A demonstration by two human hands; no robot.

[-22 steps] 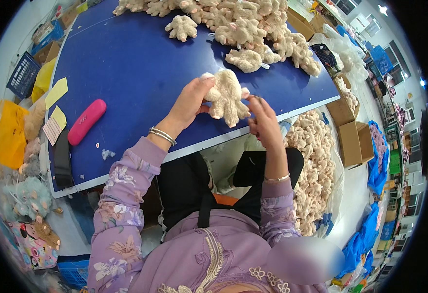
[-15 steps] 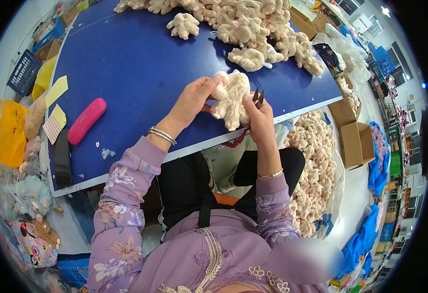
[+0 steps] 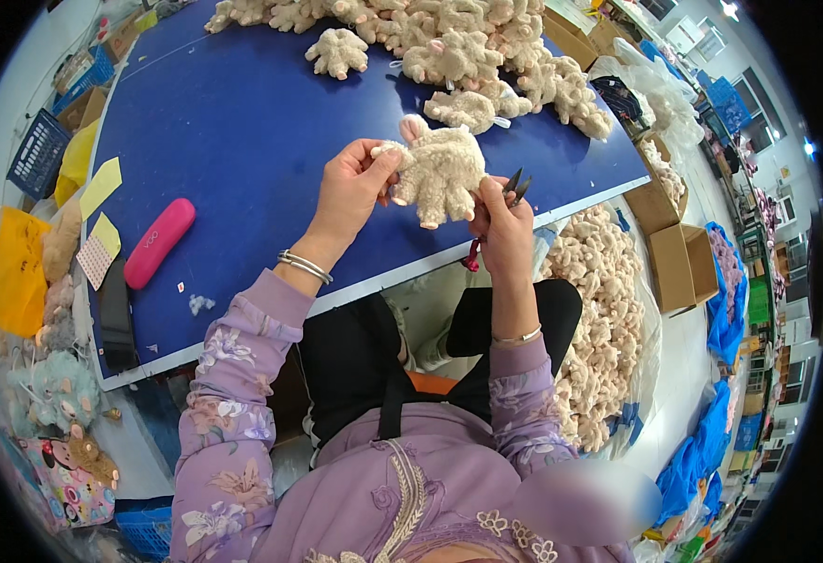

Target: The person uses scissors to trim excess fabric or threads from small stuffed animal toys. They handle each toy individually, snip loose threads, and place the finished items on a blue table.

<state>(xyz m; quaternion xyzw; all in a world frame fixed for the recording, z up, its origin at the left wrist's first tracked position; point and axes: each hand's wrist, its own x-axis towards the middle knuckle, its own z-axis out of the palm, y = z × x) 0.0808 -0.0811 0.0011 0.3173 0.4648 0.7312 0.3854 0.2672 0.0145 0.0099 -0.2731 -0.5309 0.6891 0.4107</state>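
A flat, cream plush animal skin (image 3: 441,171) with a pink-lined ear hangs between my two hands, above the near part of the blue table. My left hand (image 3: 357,183) pinches its left edge between thumb and fingers. At its right edge, my right hand (image 3: 505,218) grips the plush and also keeps a pair of dark thread snips (image 3: 517,186) in the palm, blades pointing up and away. Something dark red dangles below the right hand. A heap of similar plush skins (image 3: 458,56) lies at the far side, with one skin (image 3: 337,53) apart from it.
On the blue table (image 3: 243,141) lie a pink case (image 3: 160,244), a black phone-like slab (image 3: 115,324) and paper slips (image 3: 101,188). Many more plush pieces (image 3: 599,328) fill a large bag at right, beside an open cardboard box (image 3: 682,267). Blue crate (image 3: 42,150) at far left.
The plush has been turned, so its pink ear now stands up at the top left. Both hands have shifted slightly; the snips stay in my right hand.
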